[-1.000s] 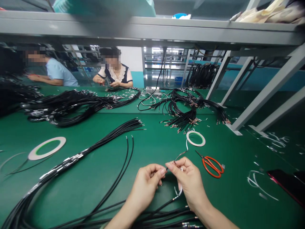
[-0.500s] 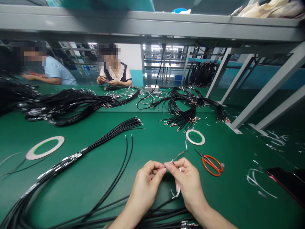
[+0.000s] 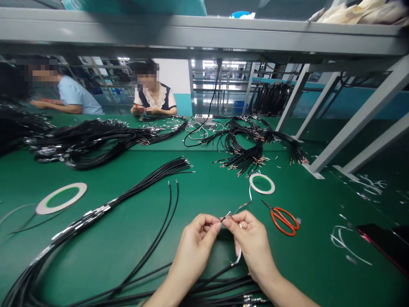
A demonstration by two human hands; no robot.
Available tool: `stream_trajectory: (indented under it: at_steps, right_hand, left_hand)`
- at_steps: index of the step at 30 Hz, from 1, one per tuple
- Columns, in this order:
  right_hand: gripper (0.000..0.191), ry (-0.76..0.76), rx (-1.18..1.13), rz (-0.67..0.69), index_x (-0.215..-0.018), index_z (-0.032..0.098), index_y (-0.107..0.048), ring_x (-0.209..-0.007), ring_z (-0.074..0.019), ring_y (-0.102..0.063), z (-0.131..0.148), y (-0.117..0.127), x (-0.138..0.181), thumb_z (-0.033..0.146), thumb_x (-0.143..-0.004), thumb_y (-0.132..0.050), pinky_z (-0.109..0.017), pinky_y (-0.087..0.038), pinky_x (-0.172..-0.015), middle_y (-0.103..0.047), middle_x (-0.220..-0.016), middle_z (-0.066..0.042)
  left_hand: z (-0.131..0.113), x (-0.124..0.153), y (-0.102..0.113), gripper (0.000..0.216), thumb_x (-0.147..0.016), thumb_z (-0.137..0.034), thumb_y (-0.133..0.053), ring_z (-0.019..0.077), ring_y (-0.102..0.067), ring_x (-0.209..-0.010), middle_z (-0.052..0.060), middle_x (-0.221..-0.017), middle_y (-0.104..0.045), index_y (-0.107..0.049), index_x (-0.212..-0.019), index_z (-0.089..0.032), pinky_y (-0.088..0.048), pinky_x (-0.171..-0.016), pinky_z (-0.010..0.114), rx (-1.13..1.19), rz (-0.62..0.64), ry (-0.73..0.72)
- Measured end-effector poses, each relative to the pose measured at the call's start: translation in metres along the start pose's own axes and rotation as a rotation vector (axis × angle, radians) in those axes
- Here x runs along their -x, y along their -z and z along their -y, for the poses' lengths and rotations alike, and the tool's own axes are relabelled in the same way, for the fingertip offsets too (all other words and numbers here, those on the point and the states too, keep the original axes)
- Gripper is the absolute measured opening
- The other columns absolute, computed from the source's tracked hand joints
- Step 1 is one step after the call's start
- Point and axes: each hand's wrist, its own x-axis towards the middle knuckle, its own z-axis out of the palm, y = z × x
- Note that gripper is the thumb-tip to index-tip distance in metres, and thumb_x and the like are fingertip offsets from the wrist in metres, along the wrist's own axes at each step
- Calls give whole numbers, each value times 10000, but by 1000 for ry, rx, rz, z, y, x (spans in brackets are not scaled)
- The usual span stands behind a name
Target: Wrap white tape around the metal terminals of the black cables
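Observation:
My left hand and my right hand meet low in the middle, both pinched on the end of a thin black wire with a small metal tip. A strip of white tape runs from my right fingers up to a small tape roll. More white tape curls under my right palm. Black wires lie beneath both wrists.
Red-handled scissors lie just right of my hands. A larger tape roll sits at the left. Wire bundles cover the green table. Two people work at the far side. A dark flat object lies at the right.
My fingertips have shifted slightly on the wire end, and the metal tip now sticks up a little more between them. Otherwise the hands stay in place.

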Motion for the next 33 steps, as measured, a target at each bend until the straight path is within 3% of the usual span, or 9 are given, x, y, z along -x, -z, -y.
stream_trajectory:
  at_steps: [6, 10, 15, 21, 33]
  right_hand:
    - [294, 74, 122, 46, -803, 155, -633, -323, -35, -397, 11, 7, 8, 448, -830, -616, -156, -325, -311, -673, -684, -18]
    - [282, 61, 170, 72, -855, 156, -655, -339, -45, -396, 11, 8, 12, 435, -820, -634, -151, -311, -322, -576, -560, 31]
    - [299, -1, 145, 91, -805, 149, -659, -323, -35, -385, 9, 6, 13, 448, -784, -667, -151, -296, -314, -582, -571, 24]
    - [317, -53, 102, 94, -727, 144, -652, -306, -29, -387, 15, 3, 13, 456, -736, -711, -139, -281, -299, -557, -508, 36]
    - [328, -72, 108, 94, -681, 147, -616, -274, -42, -366, 16, 4, 11, 457, -757, -690, -139, -254, -295, -472, -367, 72]
  left_hand:
    - [-2, 2, 0, 173, -875, -304, -551, 142, -619, -722, 11, -808, -631, -586, -1010, -201, -503, -659, 240, -20, -43, -54]
    - [-6, 6, -3, 210, -863, -256, -562, 162, -661, -775, 19, -852, -664, -576, -1068, -216, -531, -724, 273, -86, -82, -127]
    - [-5, 9, -5, 202, -866, -213, -555, 170, -669, -832, 29, -925, -682, -583, -1065, -232, -537, -753, 284, -235, -127, -216]
    - [-4, 8, -6, 210, -865, -167, -552, 153, -662, -822, 19, -933, -659, -572, -1063, -235, -540, -728, 251, -311, -131, -333]
    - [-5, 9, -6, 200, -881, -127, -519, 155, -620, -823, 30, -890, -623, -586, -1045, -220, -512, -730, 247, -385, -81, -426]
